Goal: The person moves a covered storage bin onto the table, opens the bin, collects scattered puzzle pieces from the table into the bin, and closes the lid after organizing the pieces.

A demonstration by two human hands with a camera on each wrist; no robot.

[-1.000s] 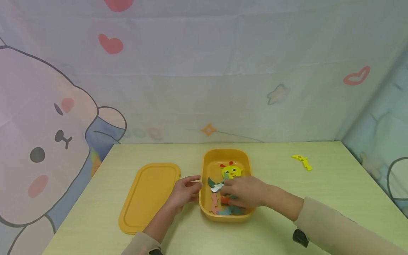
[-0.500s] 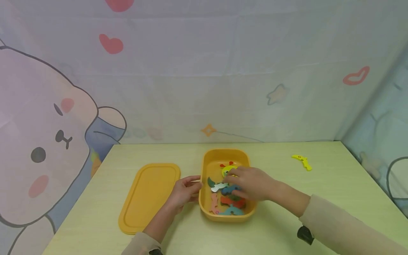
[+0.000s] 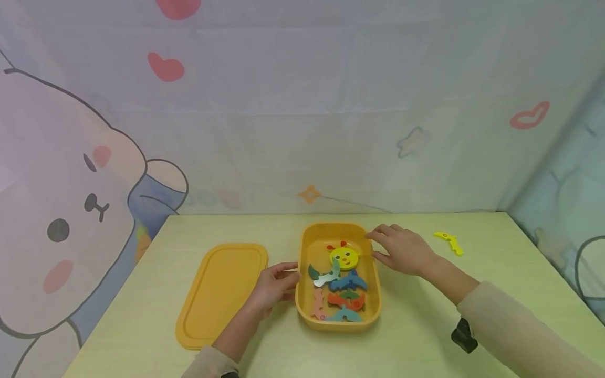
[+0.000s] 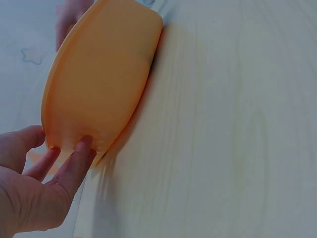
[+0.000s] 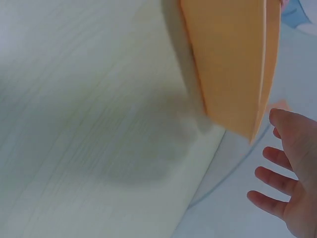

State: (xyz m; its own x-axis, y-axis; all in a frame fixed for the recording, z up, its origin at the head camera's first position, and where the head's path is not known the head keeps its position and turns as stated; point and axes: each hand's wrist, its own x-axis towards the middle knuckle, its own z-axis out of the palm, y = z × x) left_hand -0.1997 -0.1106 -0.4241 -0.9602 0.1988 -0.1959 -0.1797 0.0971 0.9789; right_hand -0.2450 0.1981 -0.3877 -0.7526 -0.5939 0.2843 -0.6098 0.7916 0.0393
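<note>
An orange plastic box (image 3: 338, 325) stands uncovered on the table. Inside lie a smiling yellow caterpillar-like face piece (image 3: 344, 258) with red feelers, a pale mint and green curved piece (image 3: 326, 277), a blue piece (image 3: 348, 282), a red piece (image 3: 347, 301), a pink piece (image 3: 318, 300) and a light blue piece (image 3: 344, 315). My left hand (image 3: 273, 287) touches the box's left wall with extended fingers (image 4: 79, 161). Beside the right rim is my right hand (image 3: 404, 249), its fingers spread and holding nothing in the right wrist view; whether a fingertip touches the rim, I cannot tell.
The orange lid (image 3: 224, 294) lies flat on the table, left of the box and partly behind the left forearm. A yellow curved piece (image 3: 449, 242) rests at the far right of the table. A printed cloth (image 3: 350, 105) hangs behind the table.
My right hand has risen out of the box and moved right to its right rim, uncovering the pieces inside. The left hand stays at the left wall.
</note>
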